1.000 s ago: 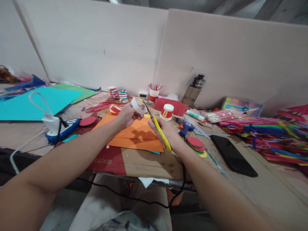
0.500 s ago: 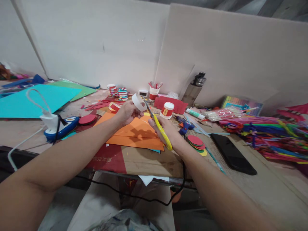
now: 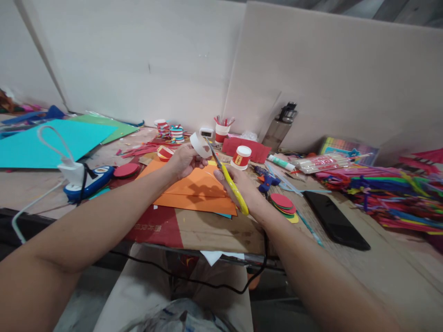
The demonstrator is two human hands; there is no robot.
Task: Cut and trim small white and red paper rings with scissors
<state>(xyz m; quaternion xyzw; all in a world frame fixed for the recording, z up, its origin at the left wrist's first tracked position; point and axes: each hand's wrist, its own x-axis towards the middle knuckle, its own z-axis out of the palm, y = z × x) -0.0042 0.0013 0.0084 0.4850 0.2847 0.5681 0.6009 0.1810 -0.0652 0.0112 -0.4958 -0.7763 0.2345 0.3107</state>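
My left hand (image 3: 183,162) pinches a white paper ring (image 3: 200,144) and holds it up above the orange paper sheets (image 3: 194,193). My right hand (image 3: 235,184) grips yellow-handled scissors (image 3: 228,182), whose blades point up and left and touch the ring's edge. Both hands hover over the cardboard-covered table (image 3: 214,235). A white and red paper cup shape (image 3: 241,157) stands just behind the scissors.
A blue glue gun (image 3: 265,180), stacked coloured paper circles (image 3: 284,205) and a black phone (image 3: 334,219) lie to the right, beside a heap of coloured strips (image 3: 391,196). At left are a teal sheet (image 3: 48,145), a white charger (image 3: 74,173) and a red disc (image 3: 125,170). A metal bottle (image 3: 281,127) stands at the back.
The hands, ring and scissors have stayed together with almost no shift; the ring has turned slightly at the blades. The camera view drifted a little.
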